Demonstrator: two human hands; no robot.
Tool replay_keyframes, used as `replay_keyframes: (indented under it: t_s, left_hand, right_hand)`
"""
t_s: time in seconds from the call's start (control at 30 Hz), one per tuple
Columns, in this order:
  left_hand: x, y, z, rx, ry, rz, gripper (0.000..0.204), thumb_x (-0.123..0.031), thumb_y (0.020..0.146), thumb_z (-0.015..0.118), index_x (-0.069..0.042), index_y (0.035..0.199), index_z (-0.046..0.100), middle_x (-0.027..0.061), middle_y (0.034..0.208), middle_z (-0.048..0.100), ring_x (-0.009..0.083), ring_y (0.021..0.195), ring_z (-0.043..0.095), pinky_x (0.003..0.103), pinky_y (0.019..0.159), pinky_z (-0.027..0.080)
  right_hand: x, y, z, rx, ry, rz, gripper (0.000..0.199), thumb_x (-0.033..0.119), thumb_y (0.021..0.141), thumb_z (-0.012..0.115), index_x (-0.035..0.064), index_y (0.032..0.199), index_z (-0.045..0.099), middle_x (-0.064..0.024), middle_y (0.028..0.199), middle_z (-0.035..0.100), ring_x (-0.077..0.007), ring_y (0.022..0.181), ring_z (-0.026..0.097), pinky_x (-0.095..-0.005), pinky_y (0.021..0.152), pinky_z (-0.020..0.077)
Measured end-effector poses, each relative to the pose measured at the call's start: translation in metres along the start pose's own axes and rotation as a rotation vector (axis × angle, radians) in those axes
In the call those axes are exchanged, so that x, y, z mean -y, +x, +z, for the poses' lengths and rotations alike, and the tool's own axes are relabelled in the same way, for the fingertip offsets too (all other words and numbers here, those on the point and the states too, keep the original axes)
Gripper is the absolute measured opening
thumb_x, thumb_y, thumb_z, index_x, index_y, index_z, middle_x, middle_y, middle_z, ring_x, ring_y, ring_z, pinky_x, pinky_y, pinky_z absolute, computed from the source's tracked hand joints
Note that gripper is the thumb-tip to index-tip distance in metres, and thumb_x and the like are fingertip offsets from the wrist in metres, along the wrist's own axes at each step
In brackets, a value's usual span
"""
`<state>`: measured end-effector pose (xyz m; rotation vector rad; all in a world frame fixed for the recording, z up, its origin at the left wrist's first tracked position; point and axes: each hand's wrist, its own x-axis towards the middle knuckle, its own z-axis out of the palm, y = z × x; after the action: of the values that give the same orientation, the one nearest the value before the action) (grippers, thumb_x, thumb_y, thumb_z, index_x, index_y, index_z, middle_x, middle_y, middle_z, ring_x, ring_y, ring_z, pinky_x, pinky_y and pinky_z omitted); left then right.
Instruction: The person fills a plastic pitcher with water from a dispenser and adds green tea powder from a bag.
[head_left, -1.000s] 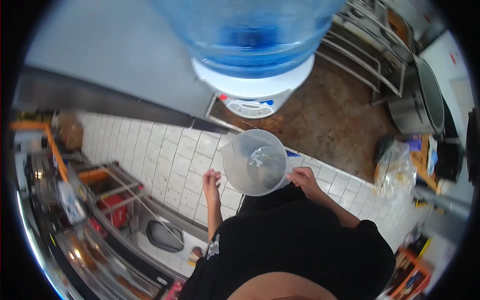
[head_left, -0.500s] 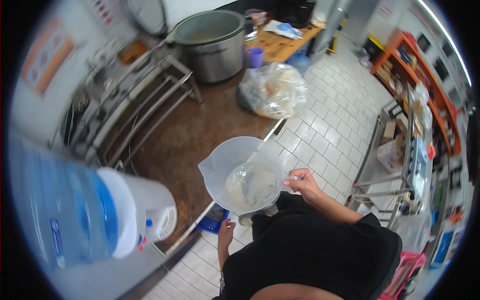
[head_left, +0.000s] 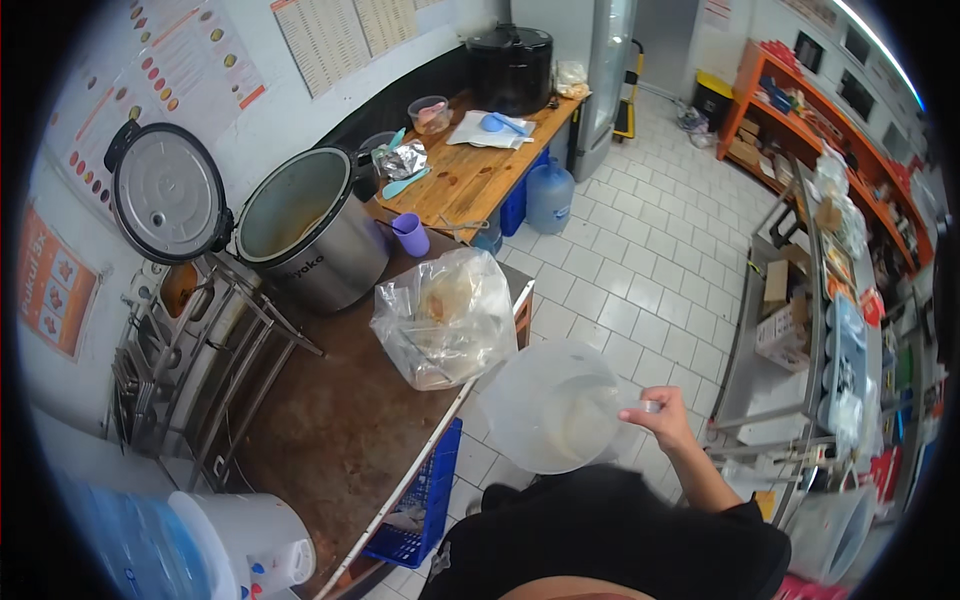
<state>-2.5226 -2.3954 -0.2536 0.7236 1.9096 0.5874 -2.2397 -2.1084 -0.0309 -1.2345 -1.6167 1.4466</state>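
Observation:
My right hand (head_left: pixel 664 418) is closed round the handle of a large translucent plastic jug (head_left: pixel 530 400). The jug hangs over the tiled floor in front of my body, close to the table's edge. Its bottom looks slightly cloudy, and I cannot tell what, if anything, is in it. Left of the jug, a knotted clear plastic bag (head_left: pixel 445 320) with pale and brownish contents sits on the brown table (head_left: pixel 320 420). Behind the bag stands a purple cup (head_left: pixel 410 234). My left hand is out of view.
A steel cooker (head_left: pixel 330 240) with its lid (head_left: pixel 170 190) raised stands at the back left. A water dispenser (head_left: pixel 260 545) is near left, and a blue crate (head_left: pixel 430 500) sits below the table's edge. Steel shelving (head_left: pixel 770 350) lines the right; a water bottle (head_left: pixel 549 197) stands ahead on the floor.
My view has swung, so the cooker, bag and wooden counter show more fully. The jug now appears lower and further right, still in my right hand. My left hand has left the view.

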Motion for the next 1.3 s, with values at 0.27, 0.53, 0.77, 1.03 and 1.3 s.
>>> replay_keyframes:
  t_s: [0.27,0.53,0.77,1.03,1.3]
  left_hand:
    - [-0.152,0.039,-0.002,0.295,0.143,0.128,0.031,-0.023,0.078,0.055,-0.003,0.102,0.054,0.0183,0.090,0.061,0.0302,0.086,0.059,0.038,0.075,0.045]
    - [-0.287,0.161,-0.007,0.508,0.183,0.195,0.028,-0.020,0.076,0.053,-0.002,0.098,0.055,0.0206,0.086,0.061,0.0327,0.082,0.060,0.039,0.072,0.046]
    - [-0.375,0.307,0.001,0.371,0.257,0.351,0.021,-0.017,0.074,0.049,0.001,0.083,0.055,0.0236,0.081,0.060,0.0393,0.079,0.059,0.045,0.066,0.046]
    - [-0.470,0.393,-0.031,0.394,0.341,0.065,0.026,-0.022,0.081,0.046,0.000,0.087,0.059,0.0185,0.075,0.062,0.0327,0.074,0.062,0.039,0.066,0.047]
    - [-0.598,0.504,-0.031,-0.326,-0.138,0.039,0.065,-0.024,0.080,0.060,-0.003,0.131,0.025,0.0149,0.123,0.046,0.0232,0.102,0.051,0.033,0.081,0.043]
  right_hand:
    - [-0.009,0.133,-0.084,-0.272,0.040,0.041,0.038,0.011,0.064,0.074,0.0068,0.045,0.042,0.0064,0.047,0.037,-0.0036,0.047,0.031,-0.0222,0.044,0.0209]
    - [0.035,0.321,-0.089,-0.189,0.100,-0.072,0.036,0.011,0.065,0.072,0.0063,0.044,0.043,0.0047,0.047,0.038,-0.0053,0.045,0.032,-0.0234,0.045,0.0209]
    - [0.051,0.508,-0.059,-0.004,0.511,-0.075,0.028,0.027,0.076,0.059,0.0087,0.056,0.051,0.0030,0.053,0.045,-0.0071,0.048,0.036,-0.0225,0.044,0.0255]
    - [0.008,0.722,0.010,0.143,0.615,0.062,0.023,0.024,0.072,0.066,0.0118,0.056,0.057,0.0047,0.052,0.049,-0.0058,0.044,0.041,-0.0205,0.039,0.0304]
    - [-0.064,0.863,0.053,0.591,0.442,-0.123,0.033,0.033,0.081,0.061,0.0069,0.062,0.057,-0.0015,0.053,0.049,-0.0108,0.049,0.045,-0.0253,0.046,0.0368]
